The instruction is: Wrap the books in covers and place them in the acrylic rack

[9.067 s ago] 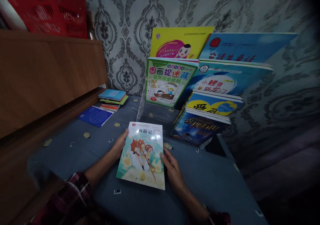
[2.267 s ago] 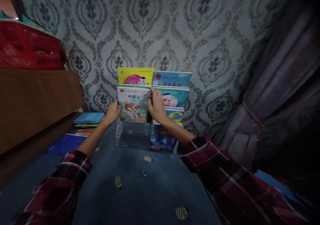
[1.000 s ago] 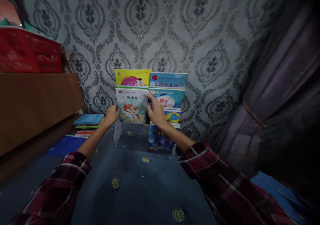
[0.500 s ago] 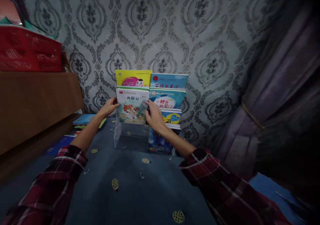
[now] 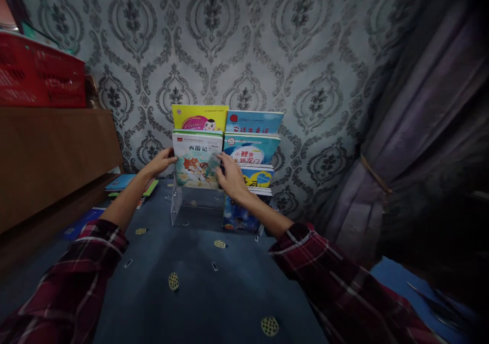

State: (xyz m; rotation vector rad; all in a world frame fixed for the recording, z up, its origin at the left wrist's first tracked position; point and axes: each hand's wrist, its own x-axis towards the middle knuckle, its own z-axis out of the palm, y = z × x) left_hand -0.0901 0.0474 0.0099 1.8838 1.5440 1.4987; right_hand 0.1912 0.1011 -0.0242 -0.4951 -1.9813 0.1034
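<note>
A white-topped picture book (image 5: 196, 166) with an orange-caped figure on its cover stands in the left column of a clear acrylic book rack (image 5: 196, 206). Its left edge is pinched by my left hand (image 5: 160, 162), thumb in front. At the right edge, my right hand (image 5: 232, 177) grips the same book, its fingers curled. Behind it rises a yellow book (image 5: 198, 112). To the right, a light blue book (image 5: 255, 121), a teal book (image 5: 252, 148), a blue-and-yellow book (image 5: 262, 177) and a dark blue book (image 5: 240, 216) stand in steps, partly behind my right hand.
A stack of books (image 5: 124, 182) and a blue book (image 5: 82, 224) lie at the left on the dark blue patterned cloth (image 5: 198, 293). A red basket (image 5: 42, 74) sits on a wooden cabinet (image 5: 57, 155). A tied curtain (image 5: 367, 191) hangs at the right.
The whole view has shifted a little, so things appear slightly further left. Both hands stay at the book's edges, and the book keeps its place in the rack.
</note>
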